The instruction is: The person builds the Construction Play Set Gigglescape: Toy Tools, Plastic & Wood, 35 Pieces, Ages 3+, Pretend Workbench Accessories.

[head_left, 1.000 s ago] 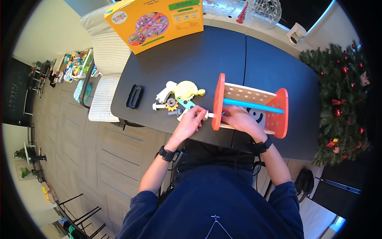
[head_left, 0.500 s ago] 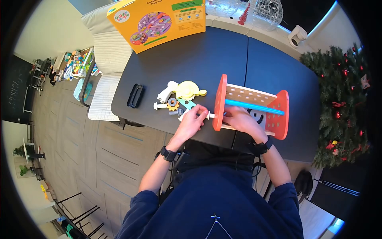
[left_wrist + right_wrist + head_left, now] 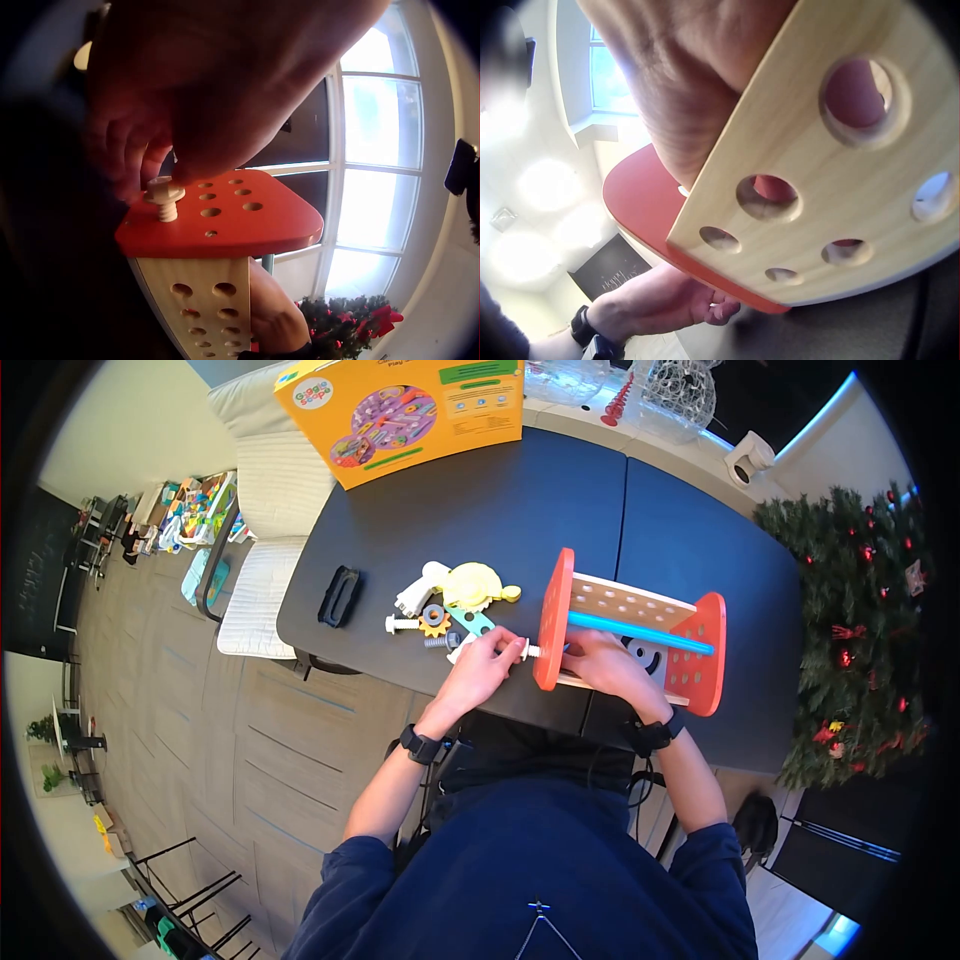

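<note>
The left hand (image 3: 482,668) pinches the head of a white bolt (image 3: 166,196), whose threaded shaft stands in a hole of the red end panel (image 3: 262,217). Inside the wooden frame, against the inner side of that panel, is the right hand (image 3: 607,662); its fingertips are largely hidden, and what they hold cannot be made out. A blue rod (image 3: 640,631) spans the two red panels above the right hand. In the right wrist view a perforated wooden board (image 3: 817,172) covers part of the right hand.
Left of the frame lie a yellow round piece (image 3: 470,586), an orange gear (image 3: 434,622), a teal strip (image 3: 470,621), a grey bolt (image 3: 440,642) and another white bolt (image 3: 402,624). A black tray (image 3: 341,597) and a yellow box (image 3: 410,415) are on the table (image 3: 480,490).
The view has shifted slightly. Both hands stay at the same red panel, with little visible movement of the bolt or the frame.
</note>
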Tool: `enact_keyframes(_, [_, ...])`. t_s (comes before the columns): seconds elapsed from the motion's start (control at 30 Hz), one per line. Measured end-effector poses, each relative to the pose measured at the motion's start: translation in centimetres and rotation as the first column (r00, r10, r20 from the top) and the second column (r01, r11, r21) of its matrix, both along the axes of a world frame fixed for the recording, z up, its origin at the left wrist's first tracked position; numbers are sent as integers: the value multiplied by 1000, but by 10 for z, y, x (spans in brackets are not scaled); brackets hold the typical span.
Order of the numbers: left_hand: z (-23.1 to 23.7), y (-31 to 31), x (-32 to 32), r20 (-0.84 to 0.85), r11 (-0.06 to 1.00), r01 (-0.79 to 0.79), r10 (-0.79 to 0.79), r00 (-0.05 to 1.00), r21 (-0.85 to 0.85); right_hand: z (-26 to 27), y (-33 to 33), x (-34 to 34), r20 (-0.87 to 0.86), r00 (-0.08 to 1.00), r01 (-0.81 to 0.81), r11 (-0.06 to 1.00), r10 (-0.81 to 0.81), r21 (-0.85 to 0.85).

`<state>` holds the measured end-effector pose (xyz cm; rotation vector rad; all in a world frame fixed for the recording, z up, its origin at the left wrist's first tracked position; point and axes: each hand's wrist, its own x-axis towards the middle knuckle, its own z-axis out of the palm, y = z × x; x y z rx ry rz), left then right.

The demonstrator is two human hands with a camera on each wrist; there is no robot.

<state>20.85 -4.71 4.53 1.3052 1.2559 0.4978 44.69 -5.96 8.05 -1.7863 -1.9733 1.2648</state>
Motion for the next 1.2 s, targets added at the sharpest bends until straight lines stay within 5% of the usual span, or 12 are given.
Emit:
enact_keyframes(0.07, [0, 1, 1, -39, 998, 41, -43, 998, -49, -1, 0, 0, 7, 1000, 8, 1000, -8, -2])
enact_keyframes(0.27, [-27, -2, -9, 220, 975, 63, -111, 969, 214, -6, 0, 2, -18, 1000, 8, 1000, -8, -2])
enact_keyframes(0.57, [-24, 2, -1, 77, 998, 17, -13, 997, -61, -8, -1, 3, -40, 999, 19, 1000, -19, -15])
enact_keyframes(0.87, [-23, 3, -6, 139, 972, 17, -51, 989, 236, -5, -1, 2, -21, 1000, -3, 1000, 4, 12])
enact_keyframes(0.97, [-10, 5, -2, 19, 999, 7, -8, 1000, 38, -7, 0, 3, -29, 1000, -1, 1000, 1, 7])
enact_keyframes(1.07, [-26, 5, -1, 71, 997, 51, -47, 996, -57, -5, 0, 2, -46, 999, 8, 1000, -8, -5])
enact_keyframes(1.2, [-37, 2, -5, 204, 987, 64, -93, 975, 147, -3, 0, 1, -35, 999, 2, 1000, -3, -7])
